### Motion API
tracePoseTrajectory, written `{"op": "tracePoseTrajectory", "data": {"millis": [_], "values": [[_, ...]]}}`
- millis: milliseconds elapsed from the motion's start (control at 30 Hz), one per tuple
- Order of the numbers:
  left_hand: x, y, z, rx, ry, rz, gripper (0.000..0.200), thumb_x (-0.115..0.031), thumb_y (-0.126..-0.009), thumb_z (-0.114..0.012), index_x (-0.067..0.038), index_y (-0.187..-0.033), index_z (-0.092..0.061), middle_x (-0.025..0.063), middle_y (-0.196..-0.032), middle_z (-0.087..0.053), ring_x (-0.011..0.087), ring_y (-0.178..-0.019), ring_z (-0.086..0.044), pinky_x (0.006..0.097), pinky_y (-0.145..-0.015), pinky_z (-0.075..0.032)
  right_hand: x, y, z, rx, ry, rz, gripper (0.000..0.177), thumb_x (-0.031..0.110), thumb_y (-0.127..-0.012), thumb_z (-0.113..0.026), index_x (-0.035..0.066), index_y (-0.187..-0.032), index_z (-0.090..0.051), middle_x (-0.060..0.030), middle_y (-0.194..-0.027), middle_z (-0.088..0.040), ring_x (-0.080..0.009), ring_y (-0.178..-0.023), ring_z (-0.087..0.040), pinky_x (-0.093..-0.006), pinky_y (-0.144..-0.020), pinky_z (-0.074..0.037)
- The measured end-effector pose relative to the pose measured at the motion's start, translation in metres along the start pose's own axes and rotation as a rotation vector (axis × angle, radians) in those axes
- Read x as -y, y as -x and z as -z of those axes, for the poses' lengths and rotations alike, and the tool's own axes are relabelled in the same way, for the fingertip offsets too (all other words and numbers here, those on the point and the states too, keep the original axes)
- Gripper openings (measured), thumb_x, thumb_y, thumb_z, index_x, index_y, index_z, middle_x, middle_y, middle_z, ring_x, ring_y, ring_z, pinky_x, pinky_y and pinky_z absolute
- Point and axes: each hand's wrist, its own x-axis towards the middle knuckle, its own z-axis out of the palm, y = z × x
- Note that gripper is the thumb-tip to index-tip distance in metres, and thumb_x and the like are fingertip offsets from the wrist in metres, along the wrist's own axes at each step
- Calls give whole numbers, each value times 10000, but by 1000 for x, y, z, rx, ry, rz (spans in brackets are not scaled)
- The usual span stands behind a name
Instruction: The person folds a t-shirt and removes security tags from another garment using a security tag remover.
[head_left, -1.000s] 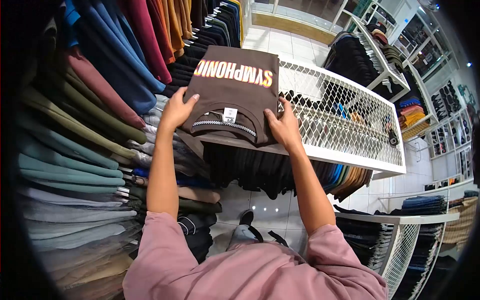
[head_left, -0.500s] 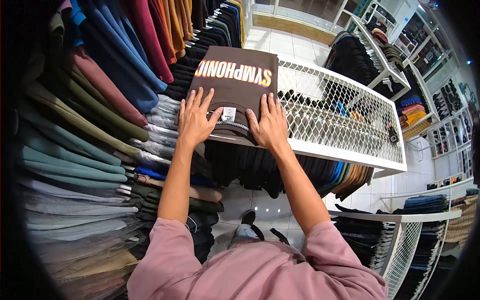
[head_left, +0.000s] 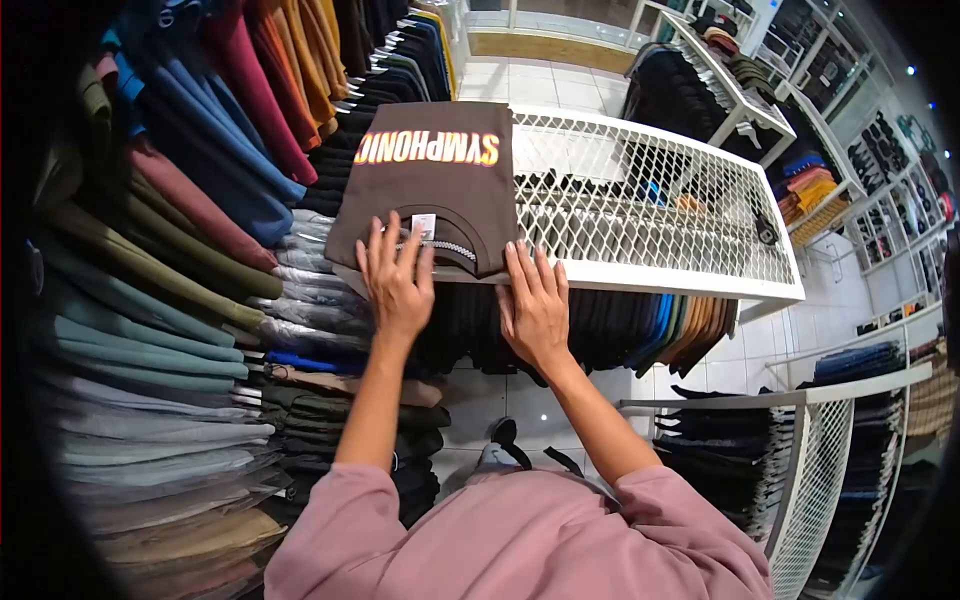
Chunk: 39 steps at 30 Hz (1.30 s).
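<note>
A folded dark brown T-shirt (head_left: 430,185) lies flat on the left end of a white wire-mesh rack top (head_left: 640,275). Its bright "SYMPHONIC" print appears upside down from my side, and the collar with a white label (head_left: 424,226) faces me. Over the collar's left part is my left hand (head_left: 397,283), fingers spread; whether it presses on the cloth or hovers is hard to tell. My right hand (head_left: 537,308) is open with fingers stretched out, its fingertips at the shirt's lower right corner and the rack's front edge. Neither hand grips anything.
Hanging garments (head_left: 200,150) in many colours crowd the left side. Dark clothes (head_left: 600,325) hang beneath the mesh top. A second white rack (head_left: 800,398) with dark clothes stands at the lower right. A small dark object (head_left: 767,230) sits at the mesh top's right end.
Both hands have drawn back toward me, from the shirt's sides to its near edge. My left hand has moved inward over the collar. The view has shifted slightly; the shirt remains folded flat.
</note>
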Motion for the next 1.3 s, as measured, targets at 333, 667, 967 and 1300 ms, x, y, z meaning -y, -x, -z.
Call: {"op": "tracePoseTrajectory", "data": {"millis": [333, 667, 967, 1300], "values": [[-148, 153, -50, 509, 502, -126, 626, -308, -968, -636, -57, -1514, -457, 209, -1496, -481, 411, -1439, -376, 572, -1202, -228, -89, 142, 44, 75, -40, -303, 578, 136, -861, -692, 76, -1419, -552, -194, -1416, -539, -366, -1314, -500, -519, -1118, -360], [-257, 165, -114, 743, 659, -370, 592, -305, -955, -662, -51, -1466, -506, 214, -1363, -591, 408, -1326, -504, 488, -1134, -372, -205, 255, 112, -89, -23, -697, 366, 121, -854, -686, 70, -1215, -662, -164, -1220, -631, -367, -1157, -591, -466, -990, -464], [-373, 189, -147, 863, 646, -494, 581, -321, -965, -649, -65, -1465, -501, 238, -1331, -590, 411, -1313, -506, 483, -1129, -382, -312, 280, 140, -169, -195, -839, 298, 121, -883, -668, 55, -1174, -675, -180, -1106, -655, -371, -1054, -628, -432, -939, -498], [-467, 156, -239, 866, 570, -536, 535, -244, -940, -650, -52, -1421, -516, 209, -1265, -600, 383, -1200, -562, 471, -1049, -448, -439, 234, 134, -169, -132, -833, 302, 181, -894, -631, 65, -1167, -685, -191, -1083, -657, -395, -1053, -629, -467, -934, -502]]}}
